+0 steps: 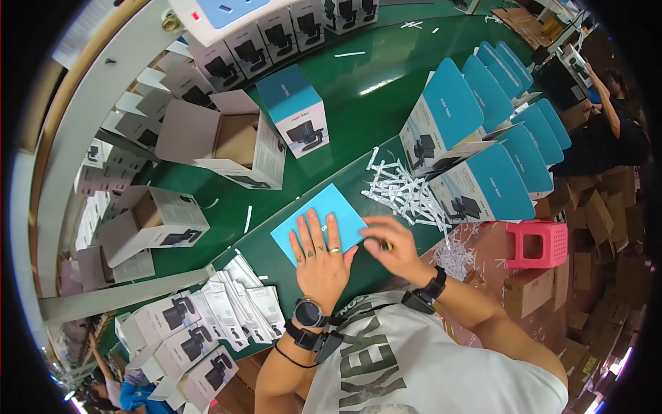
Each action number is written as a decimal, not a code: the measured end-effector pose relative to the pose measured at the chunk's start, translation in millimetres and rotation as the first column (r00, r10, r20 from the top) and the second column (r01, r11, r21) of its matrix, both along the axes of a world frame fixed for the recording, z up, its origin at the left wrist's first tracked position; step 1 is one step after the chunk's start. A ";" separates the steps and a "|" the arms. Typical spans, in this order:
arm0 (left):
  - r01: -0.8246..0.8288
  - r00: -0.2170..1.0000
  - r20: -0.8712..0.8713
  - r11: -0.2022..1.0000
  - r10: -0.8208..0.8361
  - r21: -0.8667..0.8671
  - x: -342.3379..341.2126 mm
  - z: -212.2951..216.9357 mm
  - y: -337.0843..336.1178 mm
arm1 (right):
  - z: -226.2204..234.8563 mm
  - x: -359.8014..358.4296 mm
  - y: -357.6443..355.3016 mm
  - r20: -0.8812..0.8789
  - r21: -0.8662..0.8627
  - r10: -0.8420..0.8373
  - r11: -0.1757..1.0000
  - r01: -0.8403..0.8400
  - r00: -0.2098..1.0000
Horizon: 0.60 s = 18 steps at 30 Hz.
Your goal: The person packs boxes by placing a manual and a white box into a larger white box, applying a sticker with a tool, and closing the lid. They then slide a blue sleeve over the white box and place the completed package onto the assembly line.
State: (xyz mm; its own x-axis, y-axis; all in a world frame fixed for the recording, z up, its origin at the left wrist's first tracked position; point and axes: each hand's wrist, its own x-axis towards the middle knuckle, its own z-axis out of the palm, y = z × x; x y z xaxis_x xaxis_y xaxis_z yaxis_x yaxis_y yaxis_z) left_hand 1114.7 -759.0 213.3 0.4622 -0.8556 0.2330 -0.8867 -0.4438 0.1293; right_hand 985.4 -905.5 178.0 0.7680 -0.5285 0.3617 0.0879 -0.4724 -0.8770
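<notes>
A bright blue box top [335,208] faces up at the table's near edge. My left hand [321,262] lies flat on it with the fingers stretched out and slightly apart. At the box's right corner is my right hand [396,248], its fingers bent and closed, the fingertips touching or very near the edge. Something small and dark shows in its curled fingers, too small to name. Right beside the box lies a heap of white paper strips [407,193]. Left of it, a stack of folded white leaflets [241,303] rests on the table.
Open blue-flapped cartons [441,103] stand in rows at the right. A closed blue-and-white box [293,110] and an open carton [227,141] sit on the green table [372,69]. More cartons [183,338] are at lower left. A pink stool [541,245] and another person [603,131] are at right.
</notes>
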 end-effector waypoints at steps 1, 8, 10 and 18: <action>-0.038 0.999 0.001 0.999 0.038 -0.006 -6.2 0.4 -2.5 | -0.5 5.7 -0.2 0.006 0.001 0.000 1.000 0.000 1.000; 0.039 0.996 -0.086 0.999 -0.038 0.012 28.4 32.9 10.8 | -21.3 34.5 -1.9 0.082 0.214 -0.140 0.970 0.120 0.987; 0.061 0.976 -0.211 0.998 -0.058 0.009 46.4 44.5 19.7 | -16.4 44.0 -2.6 0.095 0.232 -0.134 0.967 0.109 0.986; 0.155 0.982 -0.114 0.987 -0.150 0.037 38.5 49.6 20.4 | -17.7 64.8 -33.3 0.199 0.149 -0.099 0.986 0.069 0.975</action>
